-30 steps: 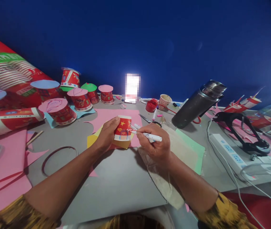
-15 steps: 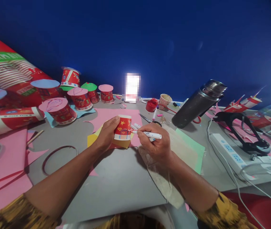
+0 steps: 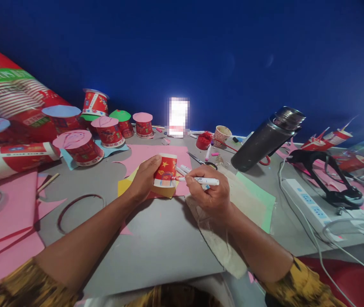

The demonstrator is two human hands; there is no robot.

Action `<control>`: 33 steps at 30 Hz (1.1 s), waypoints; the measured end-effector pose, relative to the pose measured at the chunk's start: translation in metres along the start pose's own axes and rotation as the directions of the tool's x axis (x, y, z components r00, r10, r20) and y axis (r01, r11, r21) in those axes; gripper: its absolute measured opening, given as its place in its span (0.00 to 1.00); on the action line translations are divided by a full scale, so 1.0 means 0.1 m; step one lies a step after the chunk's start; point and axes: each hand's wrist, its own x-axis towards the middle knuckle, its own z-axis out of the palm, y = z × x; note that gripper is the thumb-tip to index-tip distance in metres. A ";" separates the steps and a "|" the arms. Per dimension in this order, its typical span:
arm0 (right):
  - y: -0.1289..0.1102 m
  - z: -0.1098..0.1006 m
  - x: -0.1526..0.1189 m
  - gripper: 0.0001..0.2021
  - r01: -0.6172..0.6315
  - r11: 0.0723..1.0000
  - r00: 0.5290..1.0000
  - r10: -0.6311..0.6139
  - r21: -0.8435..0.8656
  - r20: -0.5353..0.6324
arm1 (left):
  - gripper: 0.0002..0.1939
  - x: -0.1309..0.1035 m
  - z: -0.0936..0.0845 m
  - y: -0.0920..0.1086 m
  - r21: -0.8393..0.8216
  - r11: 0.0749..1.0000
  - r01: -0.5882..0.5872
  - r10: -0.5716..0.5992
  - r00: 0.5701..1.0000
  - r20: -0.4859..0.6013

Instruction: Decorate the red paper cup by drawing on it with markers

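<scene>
A red paper cup with a gold star and a white rim at its bottom is held in my left hand, fingers wrapped round its left side. My right hand grips a white marker, its red tip at the lower right of the cup. Under the cup lie pink paper and yellow paper. Another white pen lies just behind the marker. Scissors rest behind my right hand.
Several decorated cups stand at the left, near stacked cups and pink sheets. A dark flask, a power strip and a black strap frame are at the right. A cloth lies beneath my right forearm.
The marker has shifted slightly right, and its tip sits a little lower against the cup. Both hands keep their hold.
</scene>
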 end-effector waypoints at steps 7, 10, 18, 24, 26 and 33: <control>0.01 0.02 0.00 0.09 0.070 0.997 0.996 -0.071 0.029 0.048 | 0.30 -0.05 0.05 0.08 0.022 1.000 -0.010 0.010 1.000 0.023; 0.01 0.01 0.00 0.08 0.101 0.994 0.995 -0.102 0.030 0.025 | 0.29 -0.06 0.06 0.11 0.042 0.999 -0.018 0.017 1.000 0.020; 0.03 0.03 -0.01 0.07 0.099 0.994 0.995 -0.100 0.048 0.009 | 0.29 -0.03 0.02 0.04 0.022 0.999 -0.026 0.025 0.999 0.026; 0.02 0.01 0.00 0.08 0.087 0.995 0.996 -0.088 0.051 0.023 | 0.31 -0.05 0.04 0.07 0.061 0.998 -0.036 0.034 0.999 0.034; 0.02 0.01 0.01 0.07 0.095 0.995 0.995 -0.096 0.038 0.009 | 0.33 -0.06 0.05 0.09 0.072 0.997 -0.025 0.023 0.999 0.028; 0.04 0.02 0.00 0.08 0.112 0.993 0.993 -0.113 0.036 0.037 | 0.31 -0.07 0.05 0.11 0.108 0.992 -0.063 0.059 0.998 0.039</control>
